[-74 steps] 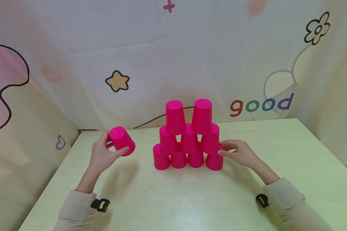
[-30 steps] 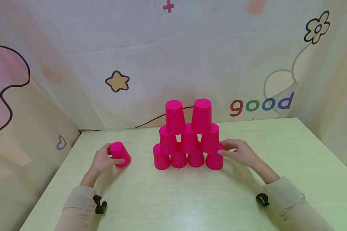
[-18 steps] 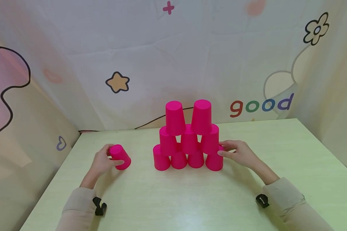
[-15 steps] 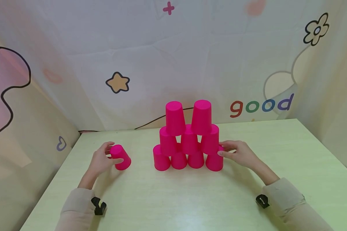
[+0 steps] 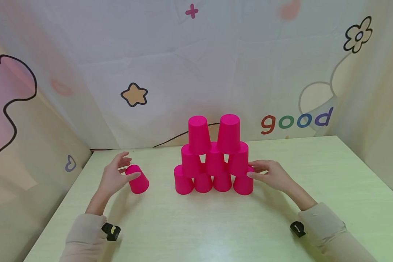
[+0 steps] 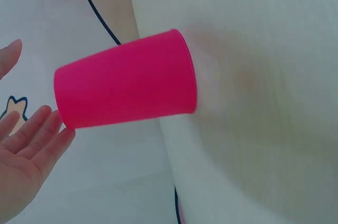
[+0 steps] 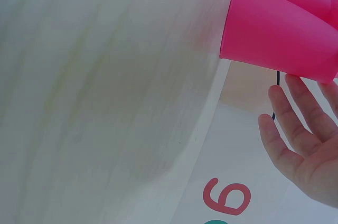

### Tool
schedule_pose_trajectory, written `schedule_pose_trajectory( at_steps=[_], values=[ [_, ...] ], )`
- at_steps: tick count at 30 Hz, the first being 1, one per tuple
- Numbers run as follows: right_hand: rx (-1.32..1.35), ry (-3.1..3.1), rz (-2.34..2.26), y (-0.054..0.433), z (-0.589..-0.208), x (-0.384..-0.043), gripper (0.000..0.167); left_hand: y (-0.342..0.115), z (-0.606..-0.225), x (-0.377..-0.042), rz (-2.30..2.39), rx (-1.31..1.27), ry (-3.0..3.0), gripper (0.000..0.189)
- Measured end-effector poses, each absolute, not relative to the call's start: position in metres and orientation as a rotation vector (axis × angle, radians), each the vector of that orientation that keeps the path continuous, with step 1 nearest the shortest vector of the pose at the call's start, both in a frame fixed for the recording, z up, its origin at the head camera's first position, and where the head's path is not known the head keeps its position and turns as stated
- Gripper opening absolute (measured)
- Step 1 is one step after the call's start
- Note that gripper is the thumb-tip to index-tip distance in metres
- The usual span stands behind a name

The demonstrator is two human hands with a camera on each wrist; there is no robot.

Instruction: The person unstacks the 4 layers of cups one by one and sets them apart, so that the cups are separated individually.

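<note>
A single pink cup point(image 5: 139, 182) stands upside down on the table to the left of a pyramid of matching cups. My left hand point(image 5: 114, 178) is beside it with fingers and thumb spread; the left wrist view shows the thumb apart from the cup point(image 6: 127, 81) and fingertips close to its base end. Several cups form the pyramid's bottom row, with three above and two on top. At its right end, my right hand point(image 5: 273, 176) touches the outermost bottom cup point(image 5: 243, 185). The right wrist view shows loosely extended fingers point(image 7: 288, 115) against that cup's side; its thumb is hidden there.
The pale wooden table point(image 5: 196, 229) carries the cups. A printed cloth backdrop point(image 5: 196, 72) hangs behind it and along both sides. Each forearm wears a black wrist device, on the left point(image 5: 111, 231) and right point(image 5: 297, 228).
My left hand lowered the single cup to the table, then let go and lifted slightly, fingers spreading. The right hand and the pyramid have stayed in place.
</note>
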State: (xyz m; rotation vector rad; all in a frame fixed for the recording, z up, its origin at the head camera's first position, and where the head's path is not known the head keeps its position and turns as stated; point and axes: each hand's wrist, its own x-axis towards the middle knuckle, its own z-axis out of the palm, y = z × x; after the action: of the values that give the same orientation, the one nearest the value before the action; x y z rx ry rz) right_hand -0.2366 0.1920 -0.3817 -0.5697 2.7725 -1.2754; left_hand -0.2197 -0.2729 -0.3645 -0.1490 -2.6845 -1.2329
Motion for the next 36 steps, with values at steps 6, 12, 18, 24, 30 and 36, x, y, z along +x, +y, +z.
schedule_pose_trajectory(
  at_steps=[6, 12, 18, 24, 30, 36],
  values=[
    [-0.578, 2.775, -1.272, 0.193, -0.382, -0.237, 0.045, -0.259, -0.357, -0.218, -1.192, -0.198, -2.632, 0.078],
    [-0.577, 2.784, -1.265, 0.192, -0.383, -0.237, 0.045, -0.246, -0.347, -0.218, -1.177, -0.268, -2.589, 0.077],
    [-0.574, 2.775, -1.27, 0.193, -0.383, -0.237, 0.045, -0.23, -0.34, -0.218, -1.217, -0.351, -2.519, 0.073],
    [-0.58, 2.774, -1.272, 0.192, -0.383, -0.237, 0.045, -0.213, -0.338, -0.218, -1.291, -0.469, -2.384, 0.067],
    [-0.583, 2.776, -1.274, 0.192, -0.383, -0.237, 0.045, -0.192, -0.331, -0.215, -1.372, -0.485, -2.308, 0.061],
    [-0.576, 2.77, -1.28, 0.193, -0.384, -0.237, 0.045, -0.166, -0.312, -0.201, -1.46, -0.456, -2.259, 0.05]
  ],
)
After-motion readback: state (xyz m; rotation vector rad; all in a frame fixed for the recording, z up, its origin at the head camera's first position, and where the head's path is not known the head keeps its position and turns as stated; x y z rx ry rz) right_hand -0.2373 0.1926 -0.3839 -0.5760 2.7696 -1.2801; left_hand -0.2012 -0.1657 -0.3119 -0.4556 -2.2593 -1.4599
